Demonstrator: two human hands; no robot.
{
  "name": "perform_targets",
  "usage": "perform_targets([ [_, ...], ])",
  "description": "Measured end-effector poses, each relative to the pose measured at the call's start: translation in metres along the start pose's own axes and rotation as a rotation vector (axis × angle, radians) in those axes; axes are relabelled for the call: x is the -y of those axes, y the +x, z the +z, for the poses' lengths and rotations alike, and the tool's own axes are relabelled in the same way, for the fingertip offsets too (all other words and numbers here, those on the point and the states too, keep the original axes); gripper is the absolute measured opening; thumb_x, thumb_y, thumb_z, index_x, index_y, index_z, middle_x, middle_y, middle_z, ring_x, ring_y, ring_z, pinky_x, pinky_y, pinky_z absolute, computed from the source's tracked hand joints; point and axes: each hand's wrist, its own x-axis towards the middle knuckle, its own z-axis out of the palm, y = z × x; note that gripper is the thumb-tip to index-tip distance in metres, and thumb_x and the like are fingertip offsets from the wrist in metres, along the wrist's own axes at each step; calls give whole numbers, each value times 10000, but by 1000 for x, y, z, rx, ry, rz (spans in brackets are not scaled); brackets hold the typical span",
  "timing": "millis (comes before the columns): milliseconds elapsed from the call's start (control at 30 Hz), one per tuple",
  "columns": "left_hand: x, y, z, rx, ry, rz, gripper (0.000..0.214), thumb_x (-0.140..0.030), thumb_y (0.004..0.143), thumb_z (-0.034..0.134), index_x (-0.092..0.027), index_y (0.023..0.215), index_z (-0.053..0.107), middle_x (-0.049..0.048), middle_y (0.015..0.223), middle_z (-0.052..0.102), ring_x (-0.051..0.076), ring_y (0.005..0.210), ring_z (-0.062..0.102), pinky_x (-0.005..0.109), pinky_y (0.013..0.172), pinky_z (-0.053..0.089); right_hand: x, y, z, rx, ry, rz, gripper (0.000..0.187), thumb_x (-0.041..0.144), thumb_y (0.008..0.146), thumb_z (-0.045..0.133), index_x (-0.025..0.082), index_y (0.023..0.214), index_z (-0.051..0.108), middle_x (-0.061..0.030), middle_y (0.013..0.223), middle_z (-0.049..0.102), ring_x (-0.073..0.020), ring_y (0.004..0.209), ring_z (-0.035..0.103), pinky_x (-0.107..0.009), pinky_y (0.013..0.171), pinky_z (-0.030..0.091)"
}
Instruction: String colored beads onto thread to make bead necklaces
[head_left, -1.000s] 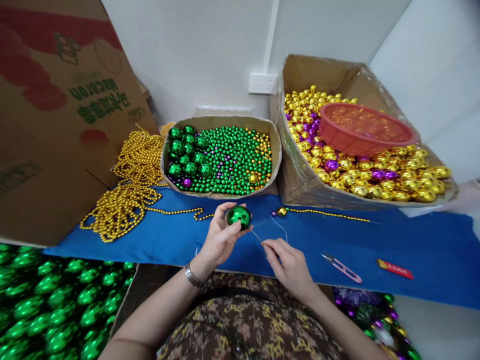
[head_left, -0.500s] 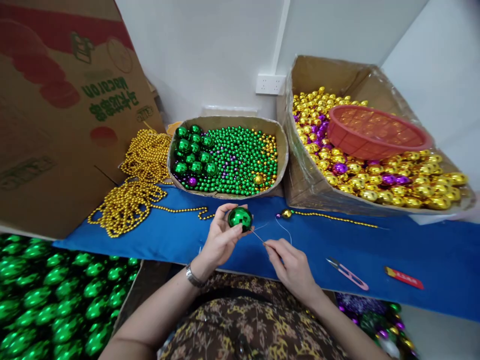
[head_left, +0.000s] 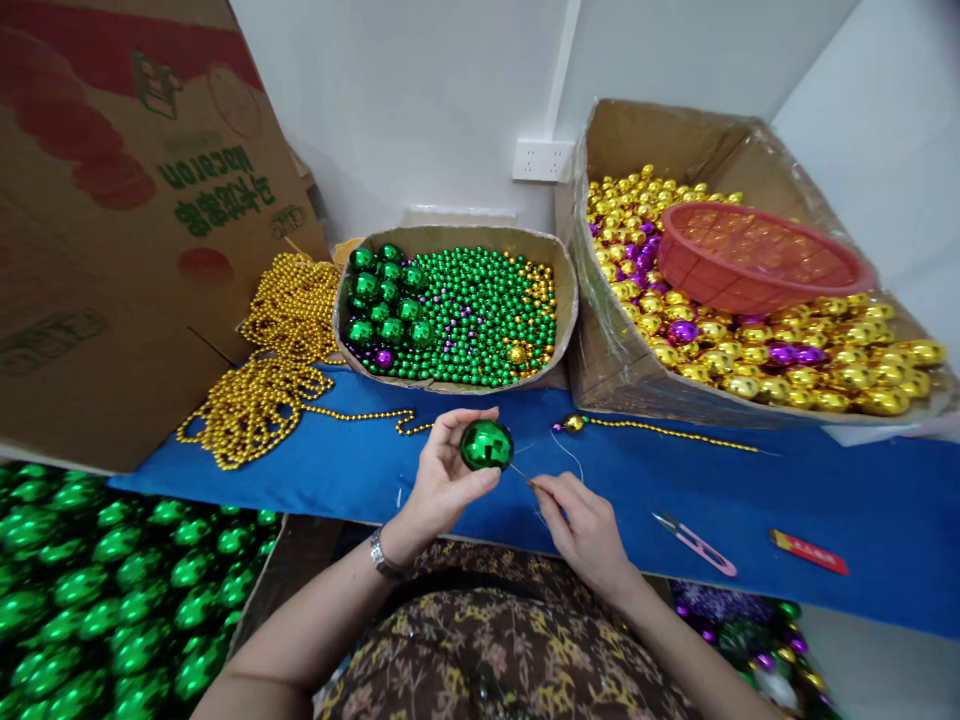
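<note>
My left hand (head_left: 448,468) grips a large shiny green ball (head_left: 486,445) between thumb and fingers above the blue cloth. My right hand (head_left: 581,525) pinches a thin needle (head_left: 522,474), whose far end meets the ball's lower right side; whether it is inside the ball I cannot tell. Pale thread (head_left: 574,456) curves over the cloth behind my right hand. Near it lies a strand of small gold beads (head_left: 667,432) with a larger gold bead (head_left: 574,423) and a small purple one at its left end.
A cardboard tray (head_left: 457,385) holds green, purple and gold beads. Right of it, a big carton (head_left: 611,365) holds gold beads and a red basket (head_left: 739,290). Pink thread snips (head_left: 697,545) and a red packet (head_left: 810,552) lie right. Gold bead strings (head_left: 259,405) and large green balls (head_left: 135,590) are left.
The green ball has shifted slightly right and down in my left hand, and my left thumb has moved lower on it. My right hand still pinches the needle.
</note>
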Motion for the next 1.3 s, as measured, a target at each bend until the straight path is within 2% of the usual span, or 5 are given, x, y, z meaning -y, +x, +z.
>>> perform_targets([
  [300,-2,2,-14,173,132,-23,574,-350,739,768,-267,1254,528,130,1403,496,296,1161,572,406,895,515,2,4,-1,-10,56,28,175,216,969,461,208,1012,630,-26,748,630,-138,650,611,-244,601,482],
  [567,-76,105,-101,-165,1724,107,167,-259,809,622,-159,941,639,157,951,637,354,1064,550,518,948,416,-7,7,-6,-101,31,31,132,207,957,481,211,964,613,-22,744,618,-142,640,598,-258,614,473],
  [733,-79,140,-122,-156,1852,-29,79,-162,780,627,-164,752,553,56,761,526,346,995,571,541,913,409,-8,8,-5,-94,32,46,163,198,970,451,212,946,612,-18,728,613,-134,626,593,-249,593,460],
  [967,-78,133,-111,-147,1842,33,43,-195,829,590,-172,859,570,17,816,448,275,940,567,510,934,404,-15,3,-7,-96,14,92,186,217,975,439,206,949,623,-15,715,610,-129,609,588,-245,590,457],
  [1300,-17,164,-39,266,1652,281,353,-259,853,579,-186,1197,612,119,1118,580,246,935,609,367,834,487,-19,5,-6,-88,21,116,172,205,980,441,206,950,611,-16,726,604,-134,640,591,-246,606,453],
])
